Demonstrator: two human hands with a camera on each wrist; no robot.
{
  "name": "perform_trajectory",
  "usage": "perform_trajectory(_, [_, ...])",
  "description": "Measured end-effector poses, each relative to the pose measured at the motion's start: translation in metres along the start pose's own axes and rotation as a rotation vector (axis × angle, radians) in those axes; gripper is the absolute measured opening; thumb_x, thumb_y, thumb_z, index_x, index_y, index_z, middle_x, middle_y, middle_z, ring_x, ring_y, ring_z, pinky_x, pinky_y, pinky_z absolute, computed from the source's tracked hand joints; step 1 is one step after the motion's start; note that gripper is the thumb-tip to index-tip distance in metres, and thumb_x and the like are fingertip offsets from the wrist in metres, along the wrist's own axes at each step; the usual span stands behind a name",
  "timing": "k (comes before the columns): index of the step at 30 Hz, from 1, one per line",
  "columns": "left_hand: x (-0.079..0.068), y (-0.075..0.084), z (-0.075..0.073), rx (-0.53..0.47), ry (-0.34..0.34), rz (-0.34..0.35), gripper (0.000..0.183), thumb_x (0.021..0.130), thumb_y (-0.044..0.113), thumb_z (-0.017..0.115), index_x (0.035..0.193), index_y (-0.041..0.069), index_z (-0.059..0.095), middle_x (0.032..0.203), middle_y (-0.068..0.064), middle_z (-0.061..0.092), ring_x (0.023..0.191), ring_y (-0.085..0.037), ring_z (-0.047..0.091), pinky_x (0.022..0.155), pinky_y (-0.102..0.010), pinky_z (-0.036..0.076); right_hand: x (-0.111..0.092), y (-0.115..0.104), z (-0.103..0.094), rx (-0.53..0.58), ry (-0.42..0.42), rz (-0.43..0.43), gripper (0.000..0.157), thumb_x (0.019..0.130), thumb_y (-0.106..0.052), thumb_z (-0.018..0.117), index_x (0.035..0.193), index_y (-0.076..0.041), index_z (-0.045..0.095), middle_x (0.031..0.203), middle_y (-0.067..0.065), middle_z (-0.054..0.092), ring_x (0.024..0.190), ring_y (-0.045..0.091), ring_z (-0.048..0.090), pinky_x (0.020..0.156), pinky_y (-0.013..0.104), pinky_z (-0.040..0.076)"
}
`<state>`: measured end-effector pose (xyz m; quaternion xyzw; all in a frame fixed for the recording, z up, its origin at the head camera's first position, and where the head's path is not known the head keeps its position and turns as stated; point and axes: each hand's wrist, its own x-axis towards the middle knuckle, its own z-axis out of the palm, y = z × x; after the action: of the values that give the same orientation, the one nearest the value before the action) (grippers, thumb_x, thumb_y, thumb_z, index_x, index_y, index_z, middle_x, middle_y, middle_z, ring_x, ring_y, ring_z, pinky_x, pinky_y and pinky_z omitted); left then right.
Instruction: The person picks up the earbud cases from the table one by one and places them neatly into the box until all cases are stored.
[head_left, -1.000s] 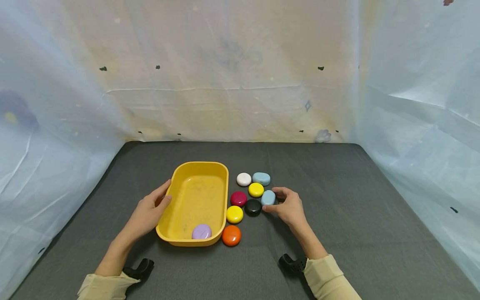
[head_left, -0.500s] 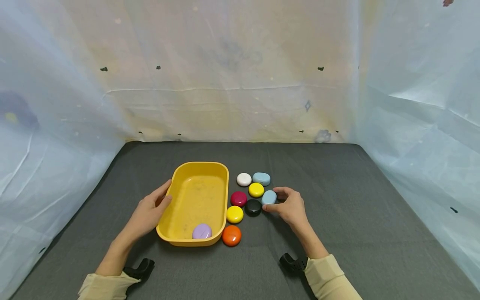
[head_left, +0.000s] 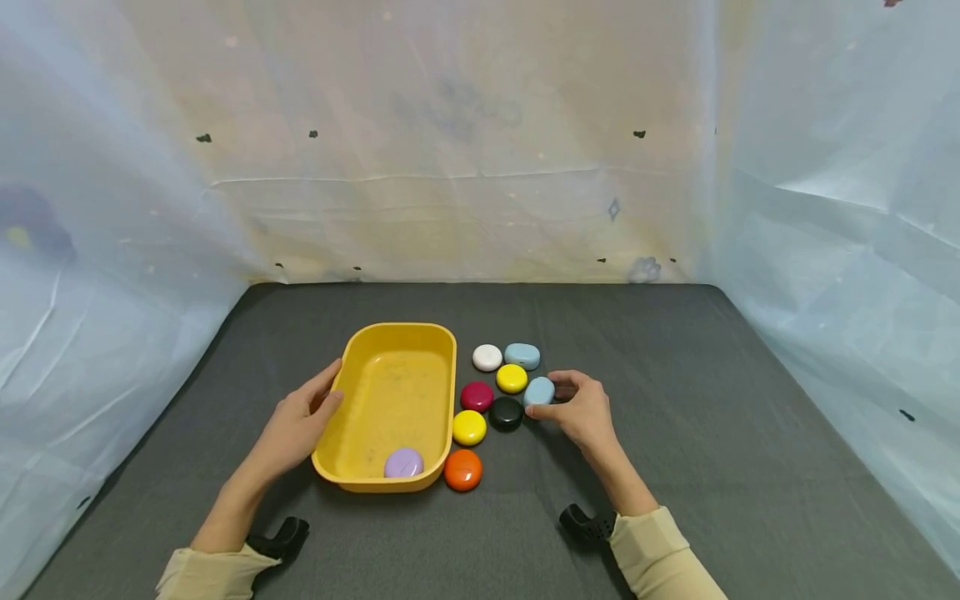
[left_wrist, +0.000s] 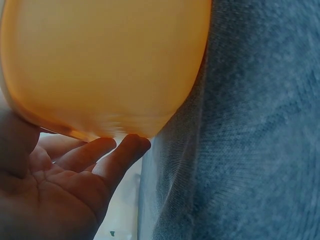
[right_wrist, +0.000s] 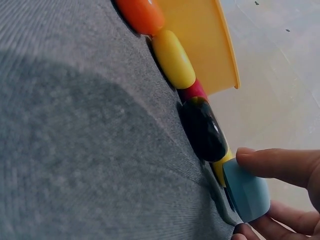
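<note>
the right hand (head_left: 585, 414) pinches a light-blue piece (head_left: 539, 391) between thumb and fingers, just to the far right of the black piece (head_left: 506, 413). the left hand (head_left: 296, 425), its fingers loosely extended, touches the left side of the yellow tray (head_left: 390, 392). a purple piece (head_left: 403, 462) lies inside the tray's near right part; an orange piece (head_left: 462, 471) sits just right of the tray's near right corner.
</note>
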<state>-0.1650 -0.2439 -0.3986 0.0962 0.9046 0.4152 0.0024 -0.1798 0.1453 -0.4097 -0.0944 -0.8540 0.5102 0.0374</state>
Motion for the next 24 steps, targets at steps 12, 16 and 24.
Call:
perform_trajectory(12, [0.001, -0.0004, 0.0003, 0.004, -0.007, -0.006, 0.059, 0.107, 0.026, 0.044, 0.157, 0.008, 0.02, 0.155, -0.02, 0.03, 0.13, -0.036, 0.045, 0.098, -0.051, 0.044, -0.0003, -0.0017, -0.0015, 0.01, 0.004, 0.02, 0.059, 0.067, -0.012, 0.092, 0.12, -0.007, 0.066, 0.113, 0.013, 0.066, 0.104, 0.027, 0.061, 0.084, 0.043, 0.052])
perform_trajectory(16, [0.0017, -0.0014, 0.0002, 0.006, -0.009, -0.003, 0.059, 0.107, 0.027, 0.044, 0.157, 0.008, 0.02, 0.156, -0.02, 0.03, 0.13, -0.036, 0.044, 0.098, -0.052, 0.043, -0.0005, -0.0016, -0.0017, 0.021, 0.008, 0.015, 0.059, 0.067, -0.012, 0.092, 0.119, -0.007, 0.067, 0.113, 0.012, 0.066, 0.103, 0.026, 0.061, 0.083, 0.043, 0.052])
perform_trajectory(24, [0.0012, -0.0011, 0.0001, 0.006, -0.007, 0.002, 0.059, 0.107, 0.026, 0.044, 0.157, 0.007, 0.02, 0.155, -0.02, 0.031, 0.129, -0.036, 0.045, 0.097, -0.052, 0.044, -0.0024, -0.003, -0.0023, 0.047, 0.028, 0.003, 0.058, 0.066, -0.014, 0.092, 0.118, -0.01, 0.066, 0.117, 0.009, 0.064, 0.105, 0.026, 0.061, 0.084, 0.043, 0.052])
